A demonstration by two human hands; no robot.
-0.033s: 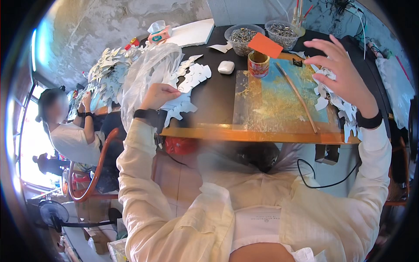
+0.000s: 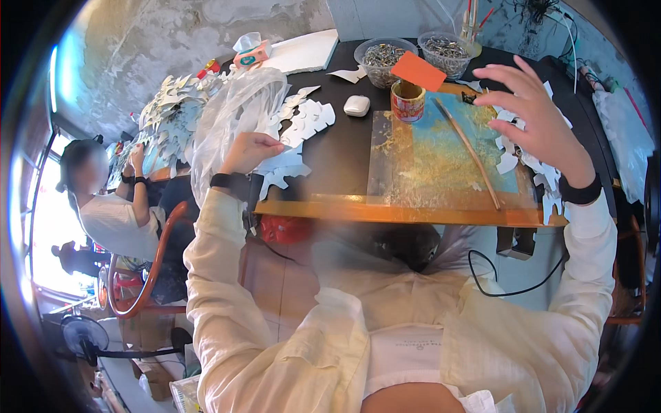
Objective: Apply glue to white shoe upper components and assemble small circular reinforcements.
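Observation:
My left hand (image 2: 251, 153) is closed in a pinch, thumb and fingertips at the edge of a white cut-out piece (image 2: 310, 125) with a jagged outline. More pale cut-out pieces (image 2: 286, 165) lie under and around those fingers at the table's left side. My right hand (image 2: 533, 103) is raised with its fingers spread and nothing in them. Below it, a heap of white cut-out pieces (image 2: 507, 162) spreads along the right side of the stained board (image 2: 441, 172). On that board are a wooden stick (image 2: 468, 155) and an open tin (image 2: 407, 107) with a yellowish smeared inside.
An orange card (image 2: 418, 71) stands out above the tin. Behind are two clear bowls (image 2: 382, 55) of small metal parts and a small white case (image 2: 357, 106). A clear plastic bag (image 2: 234, 113) lies left, near a co-worker (image 2: 113, 213). A tissue pack (image 2: 252, 53) sits farther back.
My right hand has shifted slightly left and down, still spread. The white piece by my left fingertips has slid slightly right, while my left hand has hardly moved.

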